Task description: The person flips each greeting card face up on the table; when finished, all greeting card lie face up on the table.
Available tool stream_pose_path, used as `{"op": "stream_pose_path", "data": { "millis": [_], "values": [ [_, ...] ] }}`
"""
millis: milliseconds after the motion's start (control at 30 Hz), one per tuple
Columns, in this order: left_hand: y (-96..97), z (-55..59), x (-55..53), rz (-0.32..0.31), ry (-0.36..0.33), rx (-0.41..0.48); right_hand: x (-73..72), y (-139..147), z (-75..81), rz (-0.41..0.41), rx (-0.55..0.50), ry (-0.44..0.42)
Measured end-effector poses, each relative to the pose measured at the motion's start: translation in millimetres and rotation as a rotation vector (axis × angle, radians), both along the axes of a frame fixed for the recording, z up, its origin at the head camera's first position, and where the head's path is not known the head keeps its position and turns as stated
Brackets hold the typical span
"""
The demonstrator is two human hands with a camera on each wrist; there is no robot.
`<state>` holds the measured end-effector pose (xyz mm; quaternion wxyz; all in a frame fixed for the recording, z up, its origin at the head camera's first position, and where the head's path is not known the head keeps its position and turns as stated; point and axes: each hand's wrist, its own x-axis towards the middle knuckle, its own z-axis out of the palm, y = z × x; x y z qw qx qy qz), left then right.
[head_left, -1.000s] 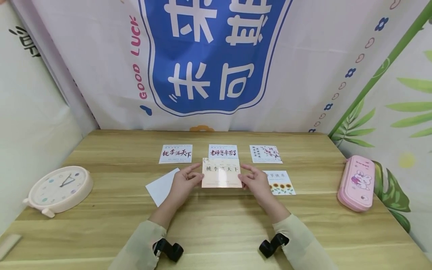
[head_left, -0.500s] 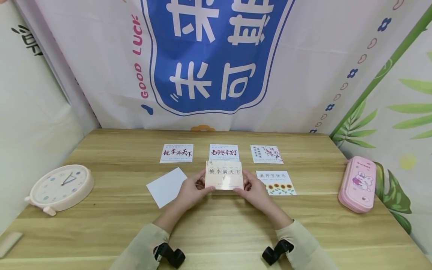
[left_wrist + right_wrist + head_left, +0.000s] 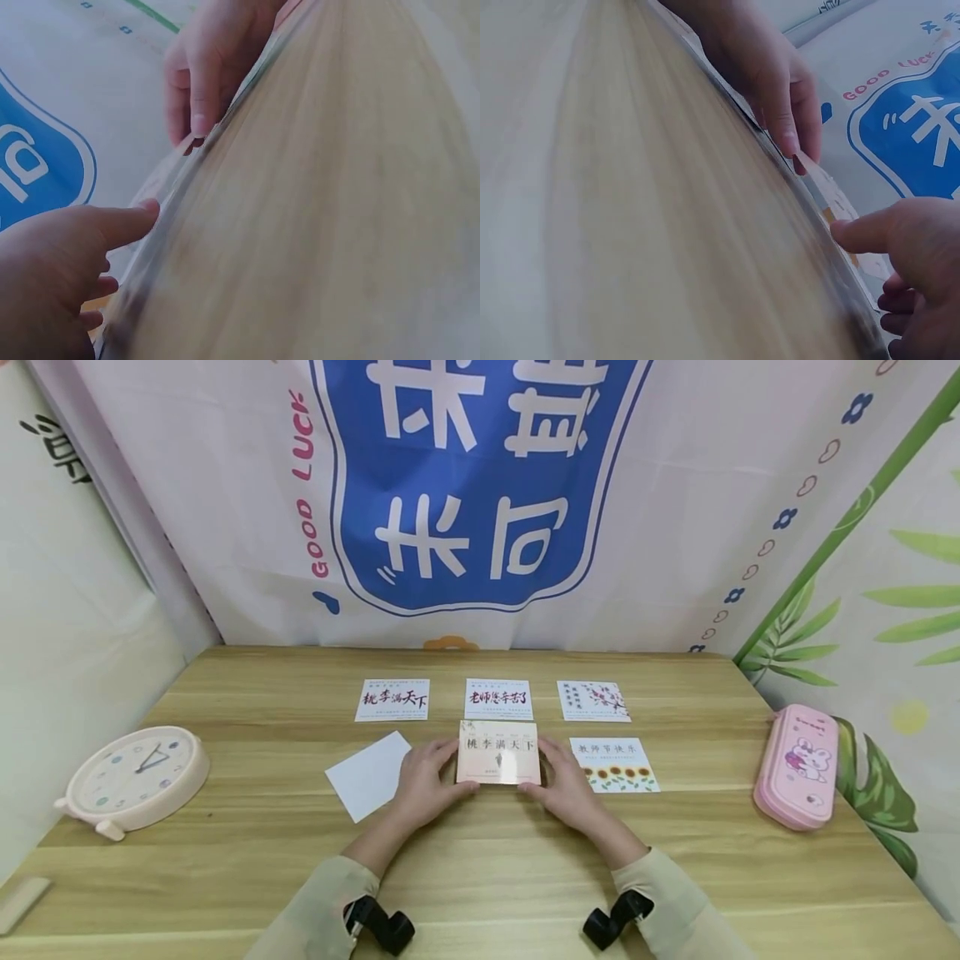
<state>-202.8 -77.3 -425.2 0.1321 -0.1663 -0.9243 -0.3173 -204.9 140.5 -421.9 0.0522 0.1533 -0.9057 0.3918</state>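
Note:
A cream greeting card (image 3: 498,762) with a row of dark characters stands between my two hands in the middle of the table. My left hand (image 3: 429,787) grips its left side, the thumb along the lower left corner. On the opposite side my right hand (image 3: 566,787) holds it in the same way, thumb at the lower right corner. In the right wrist view the card (image 3: 826,184) shows as a thin pale strip seen nearly edge-on. Most fingertips are hidden behind the card. Whether its lower edge touches the table I cannot tell.
Three printed cards lie in a back row, among them a card with red lettering (image 3: 392,700). A blank white card (image 3: 369,777) is on the left, a sunflower card (image 3: 615,766) on the right. A clock (image 3: 135,777) and a pink pencil case (image 3: 797,768) flank them.
The card has come slightly down and toward me, uncovering more of the middle back card. Both hands have shifted their hold, from the side edges to the lower corners.

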Motion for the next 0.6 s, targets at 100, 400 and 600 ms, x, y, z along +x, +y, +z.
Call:
{"op": "stream_pose_path", "data": {
  "millis": [100,400,600],
  "values": [
    [0.4,-2.8,-2.2,0.01,-0.011,-0.082,-1.5,0.1,-4.6,0.015,0.031,0.0],
    [1.8,-5.0,-4.0,0.008,-0.055,-0.163,-1.6,2.0,-6.5,0.03,0.085,0.014],
    [0.3,-7.6,-3.8,-0.005,-0.045,-0.201,-1.6,2.8,-7.4,0.035,0.102,-0.01]
  ]
}}
